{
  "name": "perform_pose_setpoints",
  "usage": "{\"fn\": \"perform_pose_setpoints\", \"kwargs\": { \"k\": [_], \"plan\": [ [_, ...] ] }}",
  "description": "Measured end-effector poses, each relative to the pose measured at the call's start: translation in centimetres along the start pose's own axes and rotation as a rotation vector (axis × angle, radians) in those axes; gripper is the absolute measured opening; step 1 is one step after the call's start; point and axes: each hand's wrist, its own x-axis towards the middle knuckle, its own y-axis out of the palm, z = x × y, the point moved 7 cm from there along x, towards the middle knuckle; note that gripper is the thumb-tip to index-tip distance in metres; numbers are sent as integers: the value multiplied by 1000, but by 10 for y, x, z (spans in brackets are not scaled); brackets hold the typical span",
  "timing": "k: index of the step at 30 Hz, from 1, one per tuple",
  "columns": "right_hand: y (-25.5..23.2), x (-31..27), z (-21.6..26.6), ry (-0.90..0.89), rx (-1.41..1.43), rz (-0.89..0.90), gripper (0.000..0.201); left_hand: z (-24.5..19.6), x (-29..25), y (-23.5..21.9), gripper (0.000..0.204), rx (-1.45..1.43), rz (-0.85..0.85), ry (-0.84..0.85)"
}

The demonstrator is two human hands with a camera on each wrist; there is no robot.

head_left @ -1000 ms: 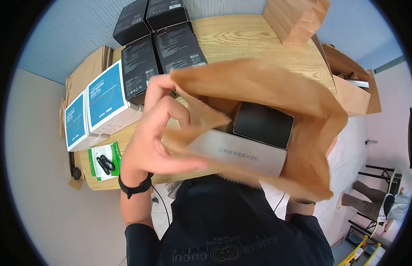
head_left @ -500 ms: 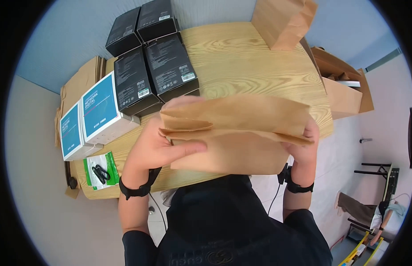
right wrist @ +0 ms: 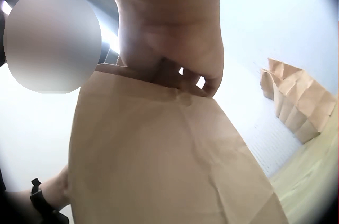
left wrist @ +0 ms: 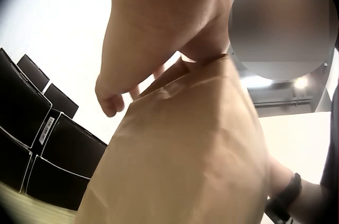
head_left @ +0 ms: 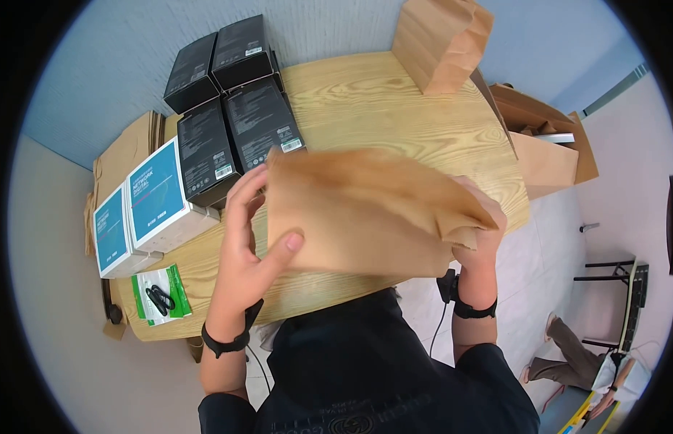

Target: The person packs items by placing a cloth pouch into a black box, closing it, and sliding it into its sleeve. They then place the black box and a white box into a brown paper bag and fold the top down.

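Observation:
A brown paper bag (head_left: 354, 231) is held up in front of the body, above the table's near edge, with its top folds partly together; its inside is hidden. The left hand (head_left: 244, 246) holds its left side, thumb on the front face and fingers around the left edge. At the upper right corner, the right hand (head_left: 485, 220) grips the crumpled paper. In the left wrist view the left hand (left wrist: 164, 23) is over the bag's top edge (left wrist: 183, 83). The right wrist view shows the right hand (right wrist: 169, 33) with bent fingers at the bag's rim (right wrist: 143, 85).
Black boxes (head_left: 257, 119) and white-blue boxes (head_left: 157, 188) stand at the table's left. A green-white packet (head_left: 161, 295) lies near the front left. Another paper bag (head_left: 441, 47) stands at the back right, beside an open carton (head_left: 586, 148). A person (head_left: 568, 354) is at the lower right.
The bag's wide mouth, which showed a dark box and a grey-white box, has been drawn together. Since half a second ago the left fingers have shifted to the bag's left edge, and the bag has tilted.

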Motion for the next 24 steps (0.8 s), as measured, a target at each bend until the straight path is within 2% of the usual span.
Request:
{"fn": "perform_pose_setpoints", "kwargs": {
  "k": [1,3,4,5,6,8,10,12,13,15,16,18,19,21,24],
  "plan": [
    [-1,-3,4,2,2,2,31,2,-4,-5,71,210,66,20],
    [-9,-11,8,43,-251,-54,37,-6,-9,-1,71,226,111,11],
    [-10,-11,7,45,-247,-49,37,-9,-11,4,70,243,157,5],
    [-7,-9,12,-52,-243,-4,40,-11,-10,7,71,270,182,43],
    [-4,-9,17,-149,-240,38,43,-11,-7,9,71,273,180,39],
    [-4,-5,20,-191,-214,58,44,-20,4,11,73,311,99,164],
    [-2,-2,26,-234,-192,77,46,-31,24,16,81,307,84,175],
    [6,2,23,-161,-213,184,48,-64,44,30,74,397,102,408],
    [7,2,24,-162,-213,186,48,-70,53,34,74,397,100,408],
    [14,1,23,-177,-225,268,48,-90,60,58,81,807,180,695],
    [14,1,24,-176,-225,267,48,-97,66,63,81,806,180,696],
    [17,-3,25,-156,-286,343,49,-106,65,87,72,1025,371,891],
    [16,-4,24,-153,-288,340,49,-108,70,88,72,1021,375,894],
    [14,-3,21,-107,-296,300,48,-96,82,94,65,1075,579,817],
    [13,-6,23,-93,-314,234,48,-89,107,88,55,1010,489,796]
  ]
}}
